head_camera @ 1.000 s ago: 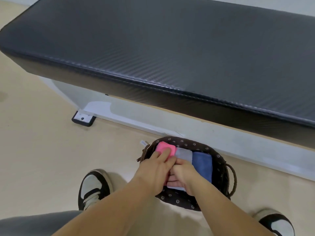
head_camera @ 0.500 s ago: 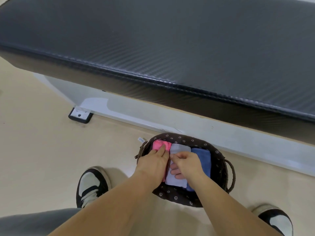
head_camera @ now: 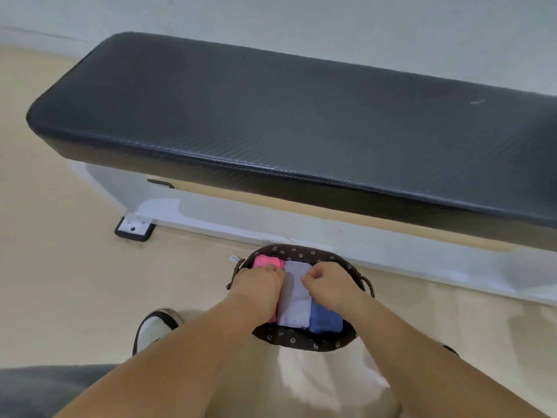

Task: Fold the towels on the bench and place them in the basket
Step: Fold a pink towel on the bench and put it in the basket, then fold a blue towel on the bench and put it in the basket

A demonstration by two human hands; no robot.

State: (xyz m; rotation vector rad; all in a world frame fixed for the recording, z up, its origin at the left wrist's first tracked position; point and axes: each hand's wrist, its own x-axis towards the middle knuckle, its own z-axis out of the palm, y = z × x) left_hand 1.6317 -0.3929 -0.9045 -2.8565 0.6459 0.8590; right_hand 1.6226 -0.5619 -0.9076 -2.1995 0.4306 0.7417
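The left hand (head_camera: 259, 286) had a flat grip: its fingers (head_camera: 272, 267) were stretched forward and down, with the tips pressed on the pink towel (head_camera: 262, 262), close along the seam with the white towel (head_camera: 294, 300). The right hand (head_camera: 330, 285) had a curled grip, the knuckles up and the thumb drawn against the forefinger at the right edge of the white towel; it was not possible to tell if cloth was really pinched between them. Both forearms came up from the lower edge of the view and met over the basket (head_camera: 301, 342). The three folded towels lay side by side inside it: pink at the left, white in the middle, and the blue towel (head_camera: 324, 322) at the right, partly under the right wrist. The basket was dark brown with small pale flowers and stood on the beige floor (head_camera: 60, 282), just beside the white base (head_camera: 241, 218) of the bench (head_camera: 301, 122). The bench had a long black padded top. Behind it was a pale wall (head_camera: 271, 22). A black and white shoe (head_camera: 153, 327) stood left of the basket.
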